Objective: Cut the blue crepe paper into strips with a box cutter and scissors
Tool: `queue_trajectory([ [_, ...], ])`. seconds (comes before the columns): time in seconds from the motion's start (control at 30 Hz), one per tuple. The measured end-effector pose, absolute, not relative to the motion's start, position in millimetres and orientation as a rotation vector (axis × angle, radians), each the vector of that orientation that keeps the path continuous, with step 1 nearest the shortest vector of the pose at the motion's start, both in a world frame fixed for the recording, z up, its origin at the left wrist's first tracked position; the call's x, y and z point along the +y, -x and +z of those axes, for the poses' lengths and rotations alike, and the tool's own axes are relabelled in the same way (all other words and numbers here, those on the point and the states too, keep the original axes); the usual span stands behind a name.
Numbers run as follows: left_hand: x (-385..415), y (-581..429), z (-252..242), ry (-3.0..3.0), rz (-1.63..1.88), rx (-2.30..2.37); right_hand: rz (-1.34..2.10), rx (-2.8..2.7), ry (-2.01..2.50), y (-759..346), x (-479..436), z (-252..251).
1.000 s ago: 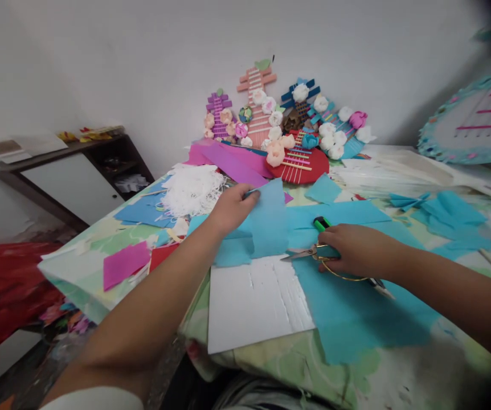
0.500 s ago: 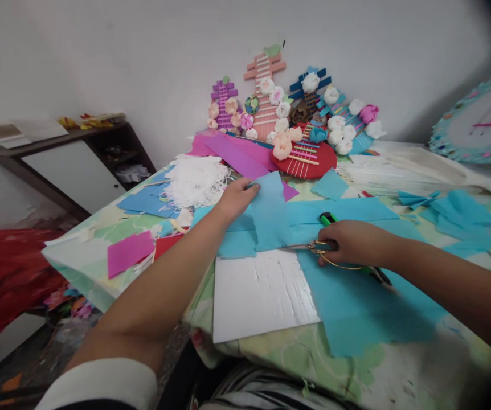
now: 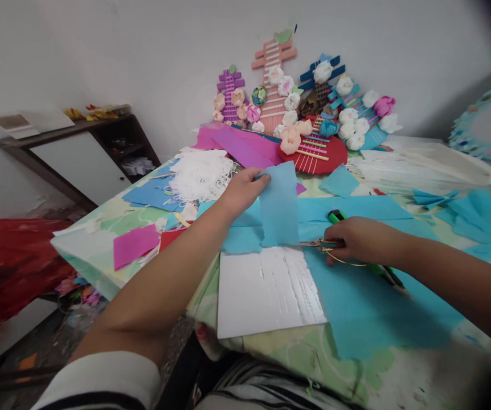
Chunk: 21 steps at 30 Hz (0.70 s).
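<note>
Pinched between the fingers of my left hand (image 3: 248,192) is the top left corner of a blue paper piece (image 3: 279,205), which hangs upright. My right hand (image 3: 359,239) is closed round scissors (image 3: 316,244) whose blades point left, at the lower right edge of that piece. Just behind the right hand lies a green cutter (image 3: 336,216), partly hidden by it. Below the held piece is a white board (image 3: 266,296) with glossy streaks. A large blue sheet (image 3: 365,313) spreads under and in front of my right hand.
Decorated craft instruments (image 3: 271,85) with paper flowers lean on the wall. White shredded strands (image 3: 203,173), a magenta piece (image 3: 135,245) and purple paper (image 3: 245,145) lie on the table (image 3: 95,250). Crumpled blue paper (image 3: 480,219) is at the right, a cabinet (image 3: 78,165) at the left.
The view has shifted slightly. The blue piece in my left hand now hangs straighter and flatter, and the scissors have moved from under its lower edge to its right side.
</note>
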<state>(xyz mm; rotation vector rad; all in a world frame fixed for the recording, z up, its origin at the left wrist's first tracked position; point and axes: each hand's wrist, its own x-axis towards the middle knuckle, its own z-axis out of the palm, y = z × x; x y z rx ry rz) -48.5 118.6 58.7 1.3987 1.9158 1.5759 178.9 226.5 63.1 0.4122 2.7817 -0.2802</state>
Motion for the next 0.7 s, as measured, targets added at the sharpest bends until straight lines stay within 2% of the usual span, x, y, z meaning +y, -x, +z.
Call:
queue_trajectory([
  [0.17, 114.8, 45.5, 64.3, -1.424, 1.565, 1.895, -0.09, 2.823, -0.436, -181.1, 223.5, 62.6],
  [0.7, 105.2, 40.4, 75.5, -1.425, 1.592, 1.912, -0.071, 2.847, -0.373, -167.5, 213.4, 56.9],
])
